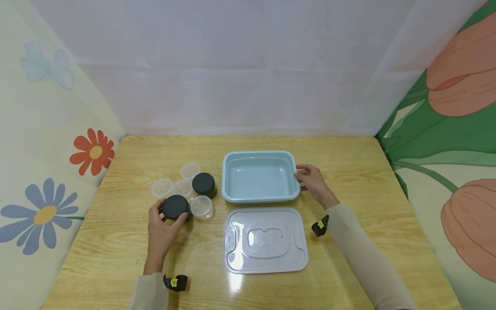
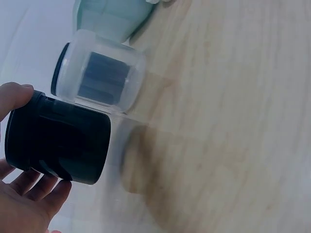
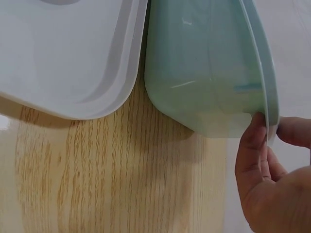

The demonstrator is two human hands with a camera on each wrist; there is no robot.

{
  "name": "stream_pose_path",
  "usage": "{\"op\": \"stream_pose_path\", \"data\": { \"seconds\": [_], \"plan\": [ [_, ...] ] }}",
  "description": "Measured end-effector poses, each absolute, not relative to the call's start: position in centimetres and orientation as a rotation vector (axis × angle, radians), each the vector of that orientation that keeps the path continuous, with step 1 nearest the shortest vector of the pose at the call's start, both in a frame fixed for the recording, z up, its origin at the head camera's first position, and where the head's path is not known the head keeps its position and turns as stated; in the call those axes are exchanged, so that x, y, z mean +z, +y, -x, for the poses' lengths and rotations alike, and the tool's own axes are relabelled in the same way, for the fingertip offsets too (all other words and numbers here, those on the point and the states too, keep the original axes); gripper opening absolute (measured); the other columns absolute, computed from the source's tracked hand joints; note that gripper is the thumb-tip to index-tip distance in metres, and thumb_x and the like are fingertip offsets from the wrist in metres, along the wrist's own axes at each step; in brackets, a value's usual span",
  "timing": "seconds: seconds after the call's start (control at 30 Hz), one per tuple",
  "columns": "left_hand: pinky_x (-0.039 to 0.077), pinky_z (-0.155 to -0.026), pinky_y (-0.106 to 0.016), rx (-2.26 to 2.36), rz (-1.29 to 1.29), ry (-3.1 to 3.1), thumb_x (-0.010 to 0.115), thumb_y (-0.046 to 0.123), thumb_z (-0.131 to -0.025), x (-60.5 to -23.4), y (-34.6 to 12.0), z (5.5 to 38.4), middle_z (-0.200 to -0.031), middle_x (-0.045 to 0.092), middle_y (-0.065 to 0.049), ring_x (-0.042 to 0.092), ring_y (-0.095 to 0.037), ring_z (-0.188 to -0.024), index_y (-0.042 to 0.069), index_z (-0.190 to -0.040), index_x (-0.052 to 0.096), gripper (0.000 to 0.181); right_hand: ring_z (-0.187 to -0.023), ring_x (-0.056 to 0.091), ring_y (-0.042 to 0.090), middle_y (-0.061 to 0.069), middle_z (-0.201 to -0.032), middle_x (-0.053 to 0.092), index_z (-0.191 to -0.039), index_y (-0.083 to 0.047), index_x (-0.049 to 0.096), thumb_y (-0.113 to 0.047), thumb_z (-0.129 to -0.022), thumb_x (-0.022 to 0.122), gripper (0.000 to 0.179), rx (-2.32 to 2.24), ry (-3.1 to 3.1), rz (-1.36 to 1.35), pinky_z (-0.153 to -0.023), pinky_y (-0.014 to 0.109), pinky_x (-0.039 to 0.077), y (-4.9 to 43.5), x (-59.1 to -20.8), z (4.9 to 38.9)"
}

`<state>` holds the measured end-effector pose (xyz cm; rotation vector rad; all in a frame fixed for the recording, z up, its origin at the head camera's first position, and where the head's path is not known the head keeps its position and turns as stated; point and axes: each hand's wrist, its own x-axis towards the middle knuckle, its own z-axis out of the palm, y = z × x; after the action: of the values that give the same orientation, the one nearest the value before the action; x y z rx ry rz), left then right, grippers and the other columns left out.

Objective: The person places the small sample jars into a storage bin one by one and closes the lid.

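My left hand [image 1: 162, 228] grips a black lidded jar [image 1: 175, 207], thumb on one side and fingers on the other. In the left wrist view, that jar's base shows apart from the dark shadow on the table. Close by stand a second black jar [image 1: 204, 185] and several clear plastic jars [image 1: 202, 207]. On the other side, my right hand [image 1: 314, 184] pinches the right rim of a light blue rectangular container [image 1: 260, 177], thumb against the outside of the rim in the right wrist view. Nothing lies inside the container.
A translucent rectangular lid [image 1: 266, 241] lies flat on the wooden table [image 1: 348, 275], just in front of the container. A white cloth [image 1: 248, 86] hangs behind the table's far edge. Flower-printed panels [image 1: 46, 215] stand at both sides.
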<state>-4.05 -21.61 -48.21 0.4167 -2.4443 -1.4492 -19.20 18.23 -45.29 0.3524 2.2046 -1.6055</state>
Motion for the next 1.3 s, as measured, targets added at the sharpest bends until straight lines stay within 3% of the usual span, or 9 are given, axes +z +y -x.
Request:
{"op": "stream_pose_path", "data": {
  "seconds": [0.23, 0.67, 1.07, 1.3],
  "plan": [
    [0.04, -0.092, -0.047, -1.434, -0.434, -2.451, 0.074, 0.008, -0.079, -46.9, -21.7, 4.1, -0.132, 0.041, -0.023, 0.043, -0.032, -0.116, -0.003, -0.139, 0.035, 0.073, -0.095, 0.056, 0.017, 0.01, -0.116, 0.052, -0.14, -0.006, 0.042, -0.013, -0.098, 0.05, 0.044, -1.601, 2.2, -0.367, -0.072, 0.025, 0.053, 18.2, -45.2, 19.2],
    [0.038, -0.087, -0.037, -1.392, -0.375, -2.442, 0.074, 0.008, -0.078, -44.4, -21.3, 4.3, -0.128, 0.044, -0.022, 0.044, -0.025, -0.111, -0.004, -0.137, 0.037, 0.071, -0.089, 0.056, 0.014, 0.008, -0.111, 0.052, -0.139, -0.005, 0.043, -0.012, -0.098, 0.051, 0.042, -1.624, 2.205, -0.36, -0.069, 0.025, 0.054, 18.2, -45.0, 19.1],
    [0.04, -0.087, -0.038, -1.397, -0.294, -2.425, 0.076, 0.009, -0.077, -42.3, -20.8, 5.7, -0.129, 0.046, -0.016, 0.042, -0.015, -0.109, -0.001, -0.136, 0.04, 0.07, -0.091, 0.056, 0.015, 0.009, -0.115, 0.052, -0.14, -0.006, 0.043, -0.013, -0.098, 0.05, 0.043, -1.611, 2.205, -0.372, -0.069, 0.024, 0.053, 18.2, -45.0, 19.1],
    [0.04, -0.089, -0.035, -1.448, -0.229, -2.433, 0.076, 0.011, -0.078, -41.6, -20.1, 7.1, -0.131, 0.044, -0.016, 0.043, -0.018, -0.111, -0.001, -0.138, 0.039, 0.071, -0.093, 0.056, 0.016, 0.008, -0.114, 0.052, -0.14, -0.006, 0.043, -0.013, -0.098, 0.05, 0.043, -1.617, 2.201, -0.363, -0.071, 0.025, 0.054, 18.2, -45.0, 19.0]
  ]
}}
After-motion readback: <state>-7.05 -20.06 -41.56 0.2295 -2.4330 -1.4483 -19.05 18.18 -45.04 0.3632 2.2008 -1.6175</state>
